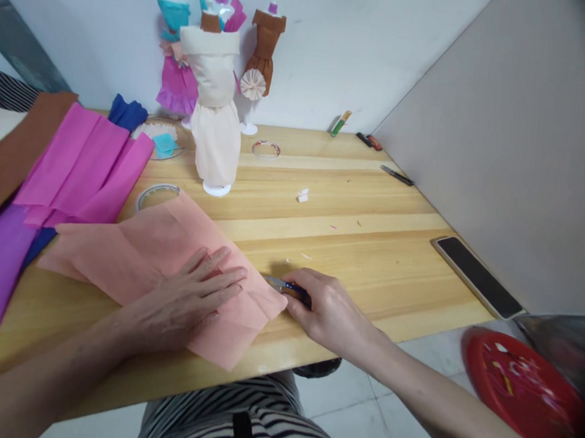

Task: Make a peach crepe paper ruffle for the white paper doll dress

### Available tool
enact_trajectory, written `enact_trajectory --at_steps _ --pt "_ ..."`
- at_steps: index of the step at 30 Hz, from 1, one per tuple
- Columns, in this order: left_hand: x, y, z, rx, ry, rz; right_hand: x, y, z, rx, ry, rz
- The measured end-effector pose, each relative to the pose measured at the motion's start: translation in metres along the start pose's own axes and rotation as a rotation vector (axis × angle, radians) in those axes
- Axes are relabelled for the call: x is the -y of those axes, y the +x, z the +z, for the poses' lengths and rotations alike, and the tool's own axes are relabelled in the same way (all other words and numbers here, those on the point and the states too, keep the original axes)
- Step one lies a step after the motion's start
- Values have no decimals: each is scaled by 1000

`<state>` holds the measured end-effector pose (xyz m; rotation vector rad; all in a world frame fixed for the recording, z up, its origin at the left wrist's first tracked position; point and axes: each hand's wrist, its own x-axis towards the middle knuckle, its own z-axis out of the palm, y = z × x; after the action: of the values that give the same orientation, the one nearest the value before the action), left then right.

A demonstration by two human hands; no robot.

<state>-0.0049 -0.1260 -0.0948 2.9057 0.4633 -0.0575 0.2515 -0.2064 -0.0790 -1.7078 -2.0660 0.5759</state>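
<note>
A sheet of peach crepe paper (140, 245) is spread at the front of the wooden table, with a fold near its right end. My left hand (194, 295) lies flat on it with the fingers stretched out, pressing it down. At the paper's right edge, my right hand (323, 308) grips a pair of scissors (286, 287) by dark blue handles. The blades point left beside the paper; whether they touch it I cannot tell. Part of the handles is hidden in my fingers.
Mini mannequins, one in a cream dress (215, 107), stand along the wall. Coloured paper strips (86, 158) cover the left side. A phone (479, 275), a craft knife (396, 175) and a glue tube (340, 123) lie right. A red bin (516, 388) with scraps stands on the floor.
</note>
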Motion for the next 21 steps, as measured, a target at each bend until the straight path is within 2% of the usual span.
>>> enact_trajectory --at_steps 4,12,21 --pt "1 -1 1 -6 -20 -9 0 5 3 -8 3 -35" --pt "3 -4 12 -136 -43 13 -1 3 11 17 -14 -27" --pt "-1 -1 5 -101 -13 -7 -1 7 15 -60 -7 -81"
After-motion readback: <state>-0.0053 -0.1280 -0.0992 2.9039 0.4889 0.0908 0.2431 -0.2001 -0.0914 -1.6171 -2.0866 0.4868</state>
